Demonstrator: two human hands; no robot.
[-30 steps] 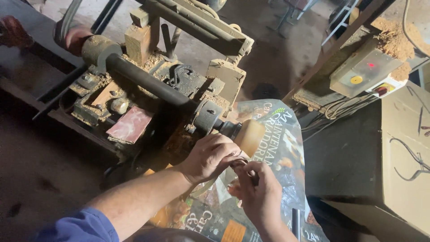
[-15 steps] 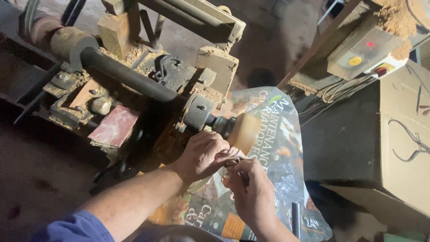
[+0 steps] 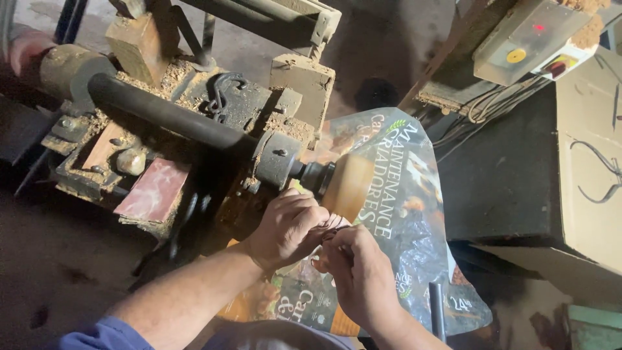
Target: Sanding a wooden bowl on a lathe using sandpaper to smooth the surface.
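Close together, both hands beneath wooden disc

Glossy plastic sack — matt, sawdust-crusted metal lathe — smooth wooden workpiece.

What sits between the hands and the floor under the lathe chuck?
A printed plastic sack is spread there, beneath the left hand and right hand; head view shows it.

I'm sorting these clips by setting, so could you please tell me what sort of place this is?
Most likely a woodturning workshop. A sawdust-caked lathe spins a wooden piece, both hands, left and right, work just below it, and a switch box with cables sits nearby.
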